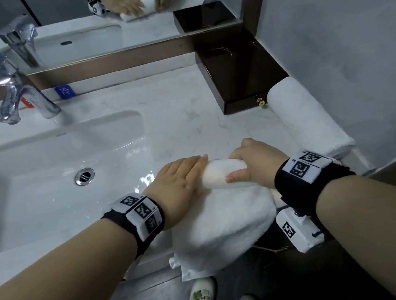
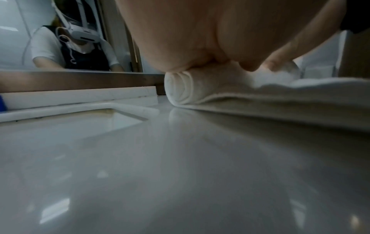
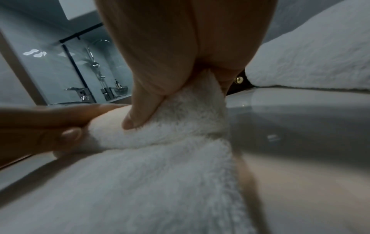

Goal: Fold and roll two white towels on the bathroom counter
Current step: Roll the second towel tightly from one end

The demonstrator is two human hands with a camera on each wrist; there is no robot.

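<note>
A white towel (image 1: 219, 224) lies at the counter's front edge. Its far end is wound into a roll (image 1: 221, 173) and its near end hangs over the edge. My left hand (image 1: 183, 178) lies flat on the roll's left end with its fingers straight. My right hand (image 1: 253, 161) curls over the right end, thumb on the near side. The left wrist view shows the roll's spiral end (image 2: 186, 88) under my palm. In the right wrist view my right fingers (image 3: 144, 107) dig into the roll (image 3: 170, 126). A second towel (image 1: 306, 117), fully rolled, lies by the right wall.
The white sink basin (image 1: 38, 162) with its drain (image 1: 84, 176) takes up the left, and a chrome faucet (image 1: 18, 100) stands behind it. A dark wooden box (image 1: 239, 75) sits in the back right corner under the mirror. Bare marble counter (image 1: 186, 115) lies beyond the roll.
</note>
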